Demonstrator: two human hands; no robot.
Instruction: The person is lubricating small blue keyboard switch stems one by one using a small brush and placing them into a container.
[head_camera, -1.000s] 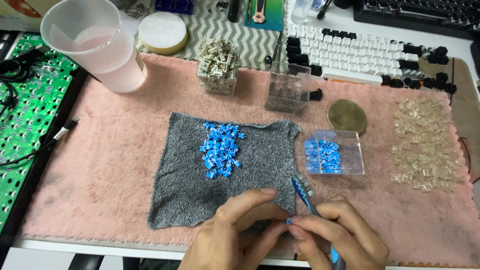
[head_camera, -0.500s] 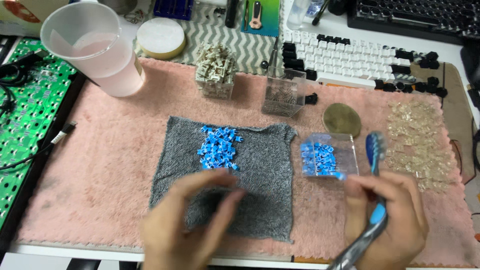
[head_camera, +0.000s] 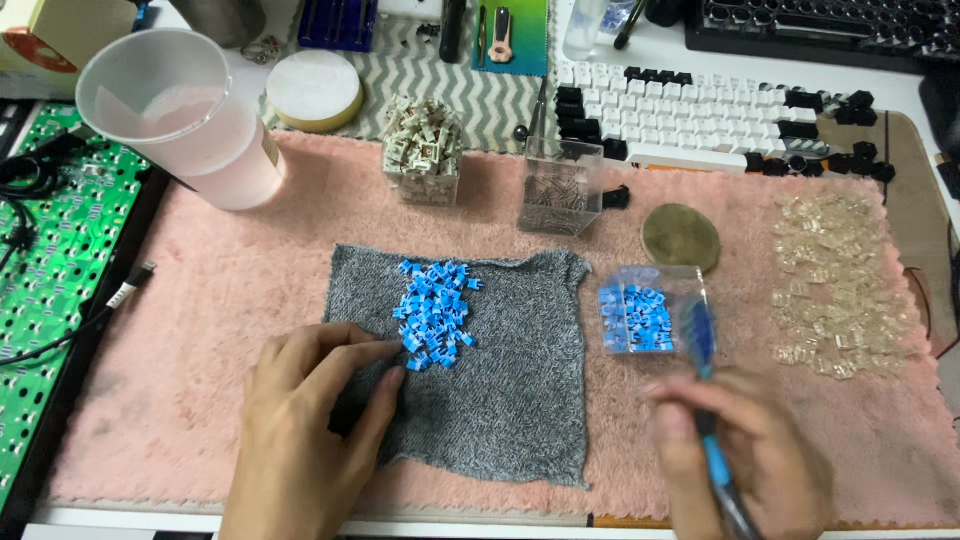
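A grey cloth (head_camera: 500, 390) lies on a pink fuzzy mat (head_camera: 200, 330). A heap of small blue plastic parts (head_camera: 434, 312) sits on the cloth's upper middle. My left hand (head_camera: 300, 430) rests on the cloth's left part, its fingertips just below and left of the heap, holding nothing I can see. My right hand (head_camera: 745, 460), blurred, grips a blue-handled tool (head_camera: 705, 385) that points up toward a small clear box (head_camera: 650, 310) holding more blue parts.
A clear pile of transparent parts (head_camera: 835, 285) lies at the right. At the back stand two clear boxes (head_camera: 423, 152) (head_camera: 560, 185), a translucent measuring cup (head_camera: 185, 120), a round brass disc (head_camera: 681, 238), a white lid (head_camera: 313, 88) and a keyboard (head_camera: 700, 110). A green circuit board (head_camera: 50, 270) lies at the left.
My hands were together at the cloth's bottom edge a second ago. They parted: the left moved up to the blue heap, the right swung with the tool toward the clear box.
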